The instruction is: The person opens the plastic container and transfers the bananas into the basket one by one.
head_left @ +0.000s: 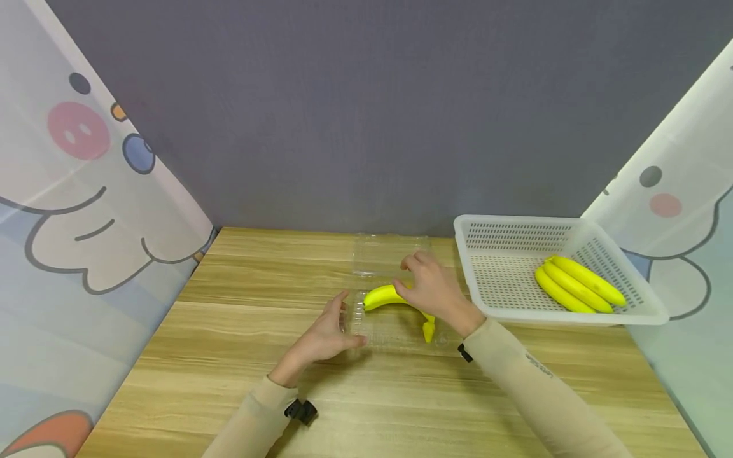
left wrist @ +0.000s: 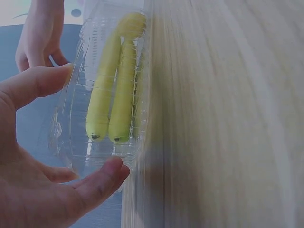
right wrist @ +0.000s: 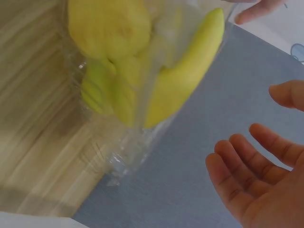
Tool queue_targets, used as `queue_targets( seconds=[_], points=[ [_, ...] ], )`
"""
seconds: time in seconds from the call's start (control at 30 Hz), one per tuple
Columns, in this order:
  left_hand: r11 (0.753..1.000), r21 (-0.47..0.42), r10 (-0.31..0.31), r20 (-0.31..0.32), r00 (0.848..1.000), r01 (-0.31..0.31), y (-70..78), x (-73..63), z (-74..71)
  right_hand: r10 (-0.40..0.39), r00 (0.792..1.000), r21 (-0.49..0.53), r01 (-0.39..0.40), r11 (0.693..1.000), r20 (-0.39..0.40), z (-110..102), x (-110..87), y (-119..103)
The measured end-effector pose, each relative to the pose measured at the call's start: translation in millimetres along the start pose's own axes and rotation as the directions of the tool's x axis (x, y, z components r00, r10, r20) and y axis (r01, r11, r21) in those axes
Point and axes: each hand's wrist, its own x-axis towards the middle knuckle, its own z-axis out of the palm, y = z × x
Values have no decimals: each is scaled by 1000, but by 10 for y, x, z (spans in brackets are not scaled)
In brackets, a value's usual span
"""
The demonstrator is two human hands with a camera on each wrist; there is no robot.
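Note:
A banana bunch [head_left: 385, 296] lies in a clear plastic clamshell box [left wrist: 78, 111] on the table, its lid [head_left: 392, 254] folded open behind. In the left wrist view, two banana tips show through the box wall, with a third partly hidden. My left hand [head_left: 326, 334] is at the box's left end; its spread fingers and thumb lie against the plastic there. Over the right part of the bunch hovers my right hand [head_left: 432, 286]. The right wrist view shows its fingers [right wrist: 228, 173] apart, holding nothing and clear of the bananas.
To the right stands a white perforated basket [head_left: 504, 267] with another banana bunch [head_left: 578, 286] at its right end. A grey panel [head_left: 366, 114] rises behind the wooden table [head_left: 229, 356]. Printed curtains [head_left: 114, 210] border the sides.

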Motion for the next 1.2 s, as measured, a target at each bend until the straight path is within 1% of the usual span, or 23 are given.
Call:
queue_targets(
  seconds=[0.3,0.5,0.83,0.97,1.1,1.2],
  points=[
    [1000,2,-2,-7,1000,2,9,0,5,26,997,-2,-26,1000,72,127,12,28],
    [1000,6,-1,-8,1000,1,6,5,6,10,994,-19,-8,1000,107,223,10,48],
    [1000,17,3,-8,1000,-3,0,2,5,38,983,-22,-35,999,180,321,21,45],
    [1000,17,3,-10,1000,-3,7,-1,7,52,975,-19,-49,999,215,334,44,30],
    [1000,16,2,-9,1000,-2,2,-4,6,70,961,-15,-68,998,268,359,50,6],
    [1000,10,-1,-5,1000,1,7,-6,4,67,952,2,-71,997,299,390,42,-10]
  ],
)
